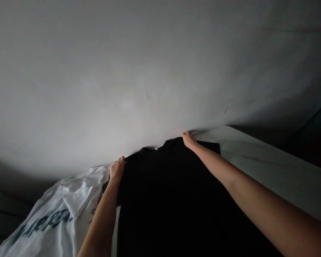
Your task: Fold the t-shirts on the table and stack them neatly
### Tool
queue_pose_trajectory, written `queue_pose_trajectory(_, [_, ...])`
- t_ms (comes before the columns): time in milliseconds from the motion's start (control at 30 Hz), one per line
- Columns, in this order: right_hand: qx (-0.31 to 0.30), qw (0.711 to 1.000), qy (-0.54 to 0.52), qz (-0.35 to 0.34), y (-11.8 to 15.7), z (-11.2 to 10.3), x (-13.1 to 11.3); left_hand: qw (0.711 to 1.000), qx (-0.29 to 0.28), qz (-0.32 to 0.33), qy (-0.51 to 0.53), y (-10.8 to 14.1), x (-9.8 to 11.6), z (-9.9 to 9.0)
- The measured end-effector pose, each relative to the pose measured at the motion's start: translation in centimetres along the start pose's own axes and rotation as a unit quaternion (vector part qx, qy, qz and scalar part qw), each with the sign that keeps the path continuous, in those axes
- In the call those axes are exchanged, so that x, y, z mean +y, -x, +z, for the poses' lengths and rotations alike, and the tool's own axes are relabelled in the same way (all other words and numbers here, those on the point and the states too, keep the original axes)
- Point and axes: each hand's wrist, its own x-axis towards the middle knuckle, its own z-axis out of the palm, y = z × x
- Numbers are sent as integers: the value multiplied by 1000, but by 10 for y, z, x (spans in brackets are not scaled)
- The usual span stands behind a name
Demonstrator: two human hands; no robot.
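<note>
A black T-shirt (163, 192) lies spread out, its neckline with a small white label at the far end. My left hand (117, 169) is closed on the shirt's left shoulder, near where the sleeve begins. At the other shoulder, my right hand (188, 139) pinches the fabric with its fingers curled over the far edge. The right sleeve stretches flat past that hand, while my left forearm covers part of the left sleeve. The lower part of the shirt runs out of view at the bottom.
White garments (61, 214) with dark lettering lie loosely heaped to the left. Under everything is a pale table (267, 167) with faint marbled lines, its right edge slanting away. A grey wall (149, 71) rises directly behind the table's far edge.
</note>
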Motion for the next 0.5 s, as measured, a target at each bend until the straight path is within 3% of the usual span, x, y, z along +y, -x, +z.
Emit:
queue_pose_trajectory(100, [42,998,14,-32,32,16,-14,998,69,-3,7,10,25,-11])
queue_pose_trajectory(167, [58,993,14,-100,62,31,-20,993,106,14,44,26,50,-16])
queue_pose_trajectory(267, [22,970,7,-242,112,51,-6,986,90,77,120,62,79,-8])
queue_pose_trajectory(367, [-8,952,21,-306,147,49,44,978,23,154,141,97,69,6])
queue_pose_trajectory(433, [-8,959,48,-278,160,32,81,979,5,167,117,112,46,7])
queue_pose_trajectory(500, [0,975,81,-208,170,11,104,988,-7,137,75,124,26,-1])
